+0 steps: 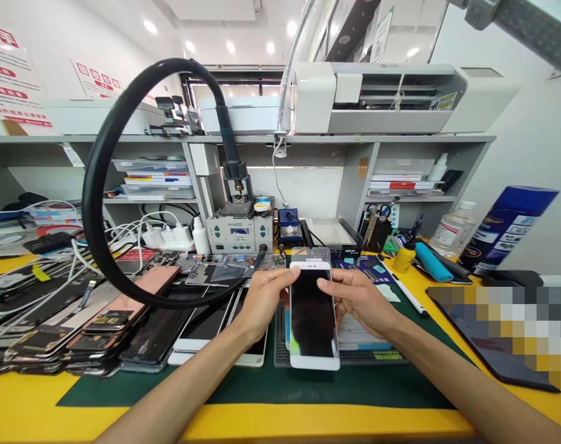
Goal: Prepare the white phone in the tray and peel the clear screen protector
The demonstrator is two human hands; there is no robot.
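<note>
A white smartphone (313, 317) with a dark screen is held above the green work mat (261, 382), its top end away from me. My left hand (261, 299) grips its upper left edge, thumb lying across the top of the screen. My right hand (358, 299) holds the upper right edge, fingers curled round the side. Under the phone lies a dark grid pad (377, 356) with another white phone part on it.
Stacks of phones and screens (99, 320) crowd the left. A hot-air station (238, 231) with a looping black hose (95, 185) stands behind. A blue can (506, 228), bottles and tools sit at the right, a dark tablet (497, 345) near the yellow bench edge.
</note>
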